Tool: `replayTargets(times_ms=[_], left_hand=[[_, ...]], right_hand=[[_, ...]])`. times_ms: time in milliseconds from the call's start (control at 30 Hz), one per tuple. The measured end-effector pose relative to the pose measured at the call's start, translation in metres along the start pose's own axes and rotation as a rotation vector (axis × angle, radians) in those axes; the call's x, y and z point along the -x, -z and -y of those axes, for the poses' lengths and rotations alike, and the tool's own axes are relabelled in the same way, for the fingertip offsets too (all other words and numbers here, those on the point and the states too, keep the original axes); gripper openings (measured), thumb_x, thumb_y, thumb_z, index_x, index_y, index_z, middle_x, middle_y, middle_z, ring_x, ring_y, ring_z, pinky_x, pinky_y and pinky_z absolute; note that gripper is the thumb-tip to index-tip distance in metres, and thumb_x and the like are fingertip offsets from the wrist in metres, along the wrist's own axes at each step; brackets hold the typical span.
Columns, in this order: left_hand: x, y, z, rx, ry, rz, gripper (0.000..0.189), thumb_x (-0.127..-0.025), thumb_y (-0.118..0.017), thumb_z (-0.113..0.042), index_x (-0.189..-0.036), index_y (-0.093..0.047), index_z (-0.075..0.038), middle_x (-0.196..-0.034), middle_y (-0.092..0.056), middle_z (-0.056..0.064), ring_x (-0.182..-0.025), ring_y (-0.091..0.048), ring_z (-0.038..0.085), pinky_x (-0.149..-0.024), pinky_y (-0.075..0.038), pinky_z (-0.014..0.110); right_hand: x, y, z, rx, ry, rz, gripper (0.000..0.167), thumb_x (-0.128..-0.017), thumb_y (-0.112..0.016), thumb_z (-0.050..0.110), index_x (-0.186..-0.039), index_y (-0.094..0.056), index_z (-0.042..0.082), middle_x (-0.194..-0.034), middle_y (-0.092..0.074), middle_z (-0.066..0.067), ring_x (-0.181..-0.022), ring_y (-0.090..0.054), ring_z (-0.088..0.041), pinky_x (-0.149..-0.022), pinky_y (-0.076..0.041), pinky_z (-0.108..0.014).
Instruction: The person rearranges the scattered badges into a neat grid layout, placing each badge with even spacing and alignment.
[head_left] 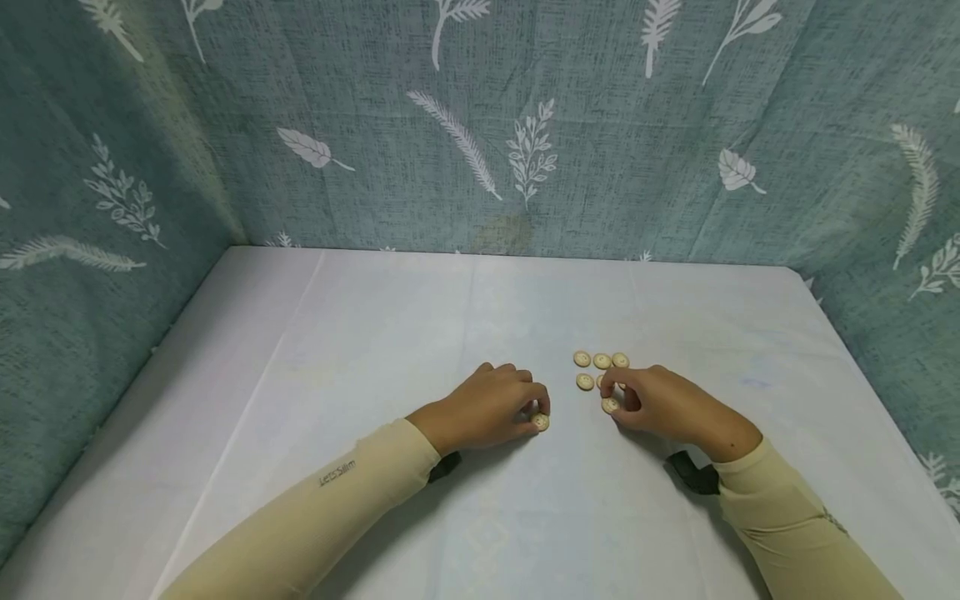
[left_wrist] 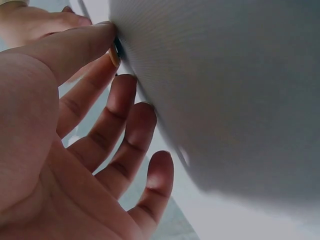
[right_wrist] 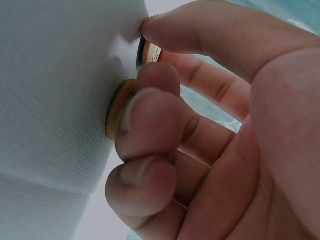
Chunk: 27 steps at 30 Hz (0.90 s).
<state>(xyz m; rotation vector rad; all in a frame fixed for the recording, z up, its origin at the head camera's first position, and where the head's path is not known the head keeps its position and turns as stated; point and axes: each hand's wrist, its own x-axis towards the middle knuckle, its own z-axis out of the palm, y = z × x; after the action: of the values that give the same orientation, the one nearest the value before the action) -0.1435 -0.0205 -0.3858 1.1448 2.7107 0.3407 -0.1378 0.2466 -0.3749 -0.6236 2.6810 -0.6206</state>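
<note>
Between thumb and index finger my left hand [head_left: 491, 407] pinches a round beige button [head_left: 540, 422] at the table surface. In the left wrist view only a thin edge of that button [left_wrist: 114, 56] shows between the fingertips. To the right, my right hand [head_left: 667, 406] pinches another button [head_left: 610, 405] by its edges, low on the cloth. A row of three buttons [head_left: 602, 361] lies just beyond the right fingers. A second row begins with a button [head_left: 585, 382] at its left; the right fingers partly hide the rest. Another button [right_wrist: 116, 112] lies by the curled right fingers.
A white cloth [head_left: 360, 350] covers the table. Green-grey leaf-patterned fabric [head_left: 360, 200] hangs along the back and both sides. Dark wrist straps [head_left: 693, 475] show below the beige sleeves [head_left: 322, 508].
</note>
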Motion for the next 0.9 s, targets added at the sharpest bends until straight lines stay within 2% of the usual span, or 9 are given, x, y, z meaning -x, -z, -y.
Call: replayTargets(times_ms=[267,900], left_hand=[[-0.012,0.002,-0.007,-0.014,-0.004,0.032,0.013,-0.094,-0.070,-0.037,-0.107,-0.070,-0.032,-0.093,-0.061,-0.013,-0.091,-0.055,0.008,-0.084,-0.043,0.036],[-0.039,-0.002,-0.018,-0.021,-0.045,0.021,0.016,-0.096,-0.068,-0.035,-0.112,-0.070,-0.033,-0.098,-0.063,-0.010,-0.093,-0.058,0.010,-0.082,-0.047,0.037]], right_hand=[[0.001,0.001,0.001,0.000,0.006,0.011,0.017,-0.090,-0.070,0.007,-0.103,-0.063,0.015,-0.066,-0.052,0.006,-0.058,-0.045,-0.008,-0.054,-0.038,-0.024],[0.000,0.002,-0.002,0.019,0.012,0.013,0.018,-0.089,-0.071,0.007,-0.103,-0.064,0.017,-0.066,-0.051,0.006,-0.058,-0.045,-0.007,-0.055,-0.038,-0.024]])
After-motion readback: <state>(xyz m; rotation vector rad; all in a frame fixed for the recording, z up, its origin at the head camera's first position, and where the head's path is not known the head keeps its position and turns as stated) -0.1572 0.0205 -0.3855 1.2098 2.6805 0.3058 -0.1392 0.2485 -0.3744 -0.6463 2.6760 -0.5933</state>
